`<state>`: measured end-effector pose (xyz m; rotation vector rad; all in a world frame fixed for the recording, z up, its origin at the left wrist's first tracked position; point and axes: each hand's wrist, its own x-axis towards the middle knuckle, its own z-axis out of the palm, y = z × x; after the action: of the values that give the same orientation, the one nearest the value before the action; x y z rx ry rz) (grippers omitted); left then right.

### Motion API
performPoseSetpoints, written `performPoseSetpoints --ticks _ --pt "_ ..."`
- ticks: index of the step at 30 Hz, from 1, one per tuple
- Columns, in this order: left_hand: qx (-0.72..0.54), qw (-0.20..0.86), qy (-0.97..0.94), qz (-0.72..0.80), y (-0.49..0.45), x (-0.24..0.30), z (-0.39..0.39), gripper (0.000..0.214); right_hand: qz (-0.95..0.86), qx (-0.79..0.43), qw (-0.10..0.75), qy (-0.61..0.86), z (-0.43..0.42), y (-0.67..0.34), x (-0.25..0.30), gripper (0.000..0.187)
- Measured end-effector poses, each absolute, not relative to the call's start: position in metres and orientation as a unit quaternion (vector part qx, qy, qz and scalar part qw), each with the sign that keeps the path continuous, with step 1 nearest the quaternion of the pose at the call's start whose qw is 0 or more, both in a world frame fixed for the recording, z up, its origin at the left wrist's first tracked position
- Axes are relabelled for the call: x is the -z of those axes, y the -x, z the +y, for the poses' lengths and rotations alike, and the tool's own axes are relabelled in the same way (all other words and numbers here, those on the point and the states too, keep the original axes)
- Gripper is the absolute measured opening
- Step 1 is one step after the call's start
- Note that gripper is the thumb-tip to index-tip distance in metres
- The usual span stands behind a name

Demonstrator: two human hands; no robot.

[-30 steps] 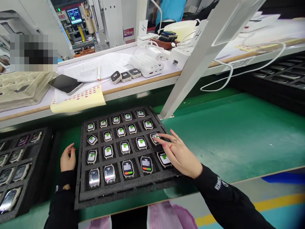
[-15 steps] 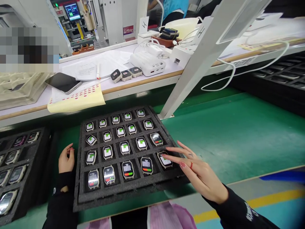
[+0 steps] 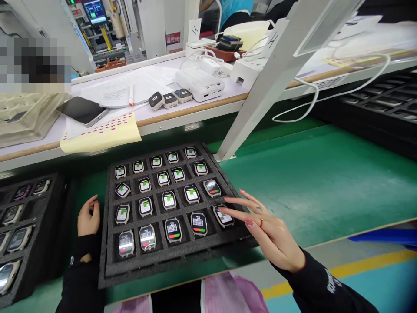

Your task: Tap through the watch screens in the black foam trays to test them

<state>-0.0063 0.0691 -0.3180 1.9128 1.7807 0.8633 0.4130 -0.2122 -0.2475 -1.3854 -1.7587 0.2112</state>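
A black foam tray (image 3: 156, 260) holds smartwatches in rows of square pockets. Most screens show white and green blocks; several at the front, like this dark-screened watch (image 3: 173, 229), show text above a red and green bar. Over the front right corner, my right hand (image 3: 275, 237) is open with fingers spread. One fingertip is at the upper edge of the corner smartwatch (image 3: 224, 221); whether it presses the glass I cannot tell. My left hand (image 3: 88, 219) is beside the tray's left edge, fingers loosely bent, thumb apart, nothing visible in it.
Another foam tray of watches (image 3: 32, 243) lies at the left, and more trays (image 3: 374, 130) stand far right. A slanted white post (image 3: 250, 104) rises behind my tray. The raised shelf bears a phone (image 3: 83, 111), several small watches (image 3: 170, 100), a white charger box (image 3: 202, 84) and cables.
The whole view has shifted slightly, so things sit a little further left and up. Both hands keep nearly the same place relative to the tray, my right fingers still over the corner smartwatch.
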Motion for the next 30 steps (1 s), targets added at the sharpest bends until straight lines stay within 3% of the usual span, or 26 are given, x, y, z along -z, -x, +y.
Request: performPoseSetpoints --ticks 8,17,23,30 --pt "-0.363 0.313 -0.645 0.595 -0.002 0.313 0.059 0.062 -0.713 -0.076 0.392 0.576 -0.179 -0.397 0.246 0.038" --pt "-0.384 0.459 -0.616 0.512 -0.020 0.314 0.037 0.059 -0.735 -0.064 0.352 0.576 -0.154 -0.378 0.243 0.039" --pt "-0.401 0.497 -0.584 0.502 -0.028 0.310 0.030 0.059 -0.758 -0.078 0.300 0.573 -0.143 -0.373 0.238 0.040" --pt "-0.406 0.505 -0.583 0.490 -0.027 0.314 0.029 0.059 -0.766 -0.064 0.317 0.556 -0.137 -0.361 0.224 0.038"
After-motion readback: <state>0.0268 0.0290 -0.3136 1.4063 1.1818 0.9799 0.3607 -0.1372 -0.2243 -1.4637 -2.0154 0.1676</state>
